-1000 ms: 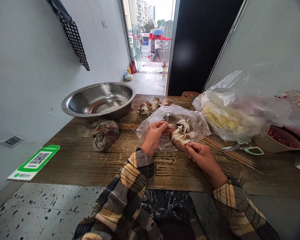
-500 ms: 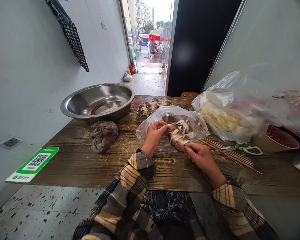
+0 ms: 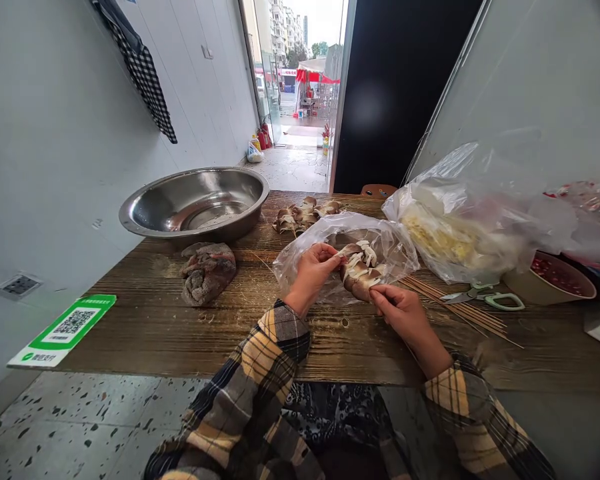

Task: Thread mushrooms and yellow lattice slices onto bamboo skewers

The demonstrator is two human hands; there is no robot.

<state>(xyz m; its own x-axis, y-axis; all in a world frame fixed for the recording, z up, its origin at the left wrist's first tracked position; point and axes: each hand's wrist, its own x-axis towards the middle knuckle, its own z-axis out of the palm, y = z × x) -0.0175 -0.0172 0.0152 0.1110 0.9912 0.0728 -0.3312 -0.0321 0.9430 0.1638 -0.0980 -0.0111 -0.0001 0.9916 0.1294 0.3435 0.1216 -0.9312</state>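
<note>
Over an open clear plastic bag (image 3: 300, 257), my two hands work on brown-and-white mushroom pieces. My left hand (image 3: 313, 273) pinches a mushroom piece (image 3: 350, 251) between thumb and fingertips. Bunched mushroom pieces (image 3: 363, 277) sit just right of it, apparently threaded together. My right hand (image 3: 403, 310) is closed at their lower right end, and a thin wooden skewer shows below its palm; the fingers hide most of the stick. Behind the bag, more mushroom skewers (image 3: 307, 215) lie on the wooden table (image 3: 260, 333).
A steel basin (image 3: 195, 200) stands at the back left, with a crumpled grey cloth (image 3: 209, 272) before it. To the right lie loose skewers (image 3: 460, 310), green-handled scissors (image 3: 503, 301), a filled plastic bag (image 3: 445, 233) and a tub of red contents (image 3: 555, 280). A QR-code card (image 3: 67, 328) lies left.
My left hand has shifted very slightly right with its mushroom piece, which tilts a little more upward against the bunch. My right hand stays almost in place.
</note>
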